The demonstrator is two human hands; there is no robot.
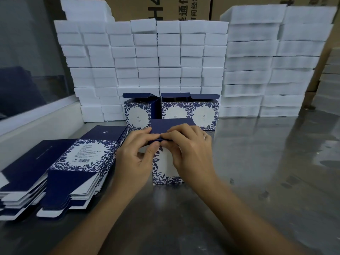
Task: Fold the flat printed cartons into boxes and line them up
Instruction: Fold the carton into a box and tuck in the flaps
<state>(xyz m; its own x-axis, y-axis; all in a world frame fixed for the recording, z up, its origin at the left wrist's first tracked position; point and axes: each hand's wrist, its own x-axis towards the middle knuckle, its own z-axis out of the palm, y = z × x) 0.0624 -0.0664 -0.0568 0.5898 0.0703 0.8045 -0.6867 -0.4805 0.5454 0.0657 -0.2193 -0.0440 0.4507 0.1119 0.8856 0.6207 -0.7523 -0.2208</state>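
Note:
A blue-and-white floral carton [161, 173] stands upright on the steel table in front of me, its dark blue top flap [171, 125] folded over. My left hand [136, 155] pinches the flap's front edge from the left. My right hand [187, 150] grips the same edge from the right, fingers curled over the box top. Behind it three folded boxes [138, 115] [174, 111] [205, 115] stand in a row with their lids open. A stack of flat printed cartons [73, 162] lies to the left.
Tall stacks of white foam blocks [156, 61] form a wall behind the boxes, with larger foam slabs [266, 61] at the right. Brown cardboard cases [139, 8] stand behind them. The shiny steel table [266, 162] extends right and toward me.

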